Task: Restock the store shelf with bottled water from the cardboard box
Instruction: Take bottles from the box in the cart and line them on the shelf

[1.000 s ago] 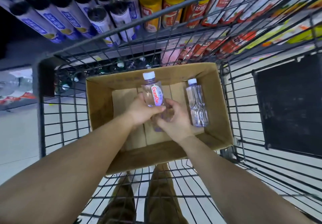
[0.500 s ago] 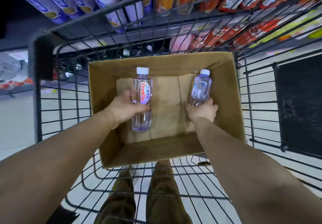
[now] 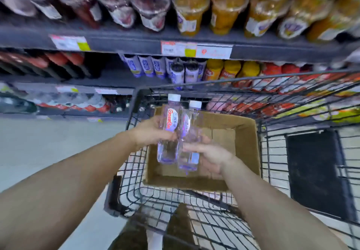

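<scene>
Two clear plastic water bottles, the labelled bottle [image 3: 169, 131] and the second bottle [image 3: 190, 138], are held side by side, touching, above the cardboard box [image 3: 246, 142] in the black wire cart [image 3: 272, 152]. The left hand [image 3: 150, 133] curls round the labelled one; the right hand [image 3: 210, 154] wraps the other from five o'clock. Smooth, slick cylinders pressed together could slide past each other and drop, I judge. The shelf [image 3: 136, 44], at twelve o'clock, holds blurred rows of drinks.
</scene>
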`<state>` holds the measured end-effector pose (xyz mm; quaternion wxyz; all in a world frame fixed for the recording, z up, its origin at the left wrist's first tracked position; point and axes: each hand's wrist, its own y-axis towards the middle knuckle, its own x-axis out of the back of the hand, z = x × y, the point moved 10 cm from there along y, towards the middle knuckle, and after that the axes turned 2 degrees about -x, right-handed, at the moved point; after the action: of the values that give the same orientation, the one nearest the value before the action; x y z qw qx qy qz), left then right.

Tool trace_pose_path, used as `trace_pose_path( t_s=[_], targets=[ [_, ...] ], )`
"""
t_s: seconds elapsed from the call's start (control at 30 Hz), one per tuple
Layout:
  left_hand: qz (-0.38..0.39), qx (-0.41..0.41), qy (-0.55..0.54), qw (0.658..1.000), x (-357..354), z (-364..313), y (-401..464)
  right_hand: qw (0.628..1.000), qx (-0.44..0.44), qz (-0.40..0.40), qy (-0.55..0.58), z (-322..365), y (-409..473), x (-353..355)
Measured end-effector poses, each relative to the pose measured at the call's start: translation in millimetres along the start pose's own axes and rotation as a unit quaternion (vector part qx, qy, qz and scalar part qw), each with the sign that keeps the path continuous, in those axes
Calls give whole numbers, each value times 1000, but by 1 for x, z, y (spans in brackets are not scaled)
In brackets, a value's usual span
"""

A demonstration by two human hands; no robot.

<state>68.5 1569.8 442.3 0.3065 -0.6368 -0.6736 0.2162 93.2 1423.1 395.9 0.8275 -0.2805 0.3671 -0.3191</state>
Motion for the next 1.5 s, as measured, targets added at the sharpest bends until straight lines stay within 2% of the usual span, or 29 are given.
trace_pose_path(
  t_s=[0.13,0.23,0.33,0.47,0.7,0.83,1.0,1.07,1.13,1.3,1.5],
  targets=[
    [-29,-69,-26,997,57,-40,-71,996,43,9,-81,62,-20,-84],
    [-62,-134,-63,987,115,-60,-129,983,110,23,-148,107,-33,-164],
    [-132,-189,-72,970,193,-63,-202,961,178,63,-202,140,-46,-271],
    [-246,-225,-62,941,312,-49,-318,942,223,86,-237,156,-60,-422],
    [-437,-224,-11,871,485,8,-525,906,275,208,-246,134,-73,-679],
    [-503,-222,-27,835,557,50,-604,881,286,249,-284,117,-66,-794],
    [-566,-222,-46,793,637,96,-665,852,282,301,-321,99,-46,-911],
    [-576,-211,-31,789,654,101,-674,839,299,311,-332,100,-46,-935],
    [-612,-208,-30,763,711,123,-703,826,302,326,-346,100,-16,-1001],
    [-656,-195,-66,726,812,146,-738,804,353,317,-357,131,22,-1113],
    [-693,-200,-93,686,931,173,-785,762,374,364,-384,145,64,-1261]
  ],
)
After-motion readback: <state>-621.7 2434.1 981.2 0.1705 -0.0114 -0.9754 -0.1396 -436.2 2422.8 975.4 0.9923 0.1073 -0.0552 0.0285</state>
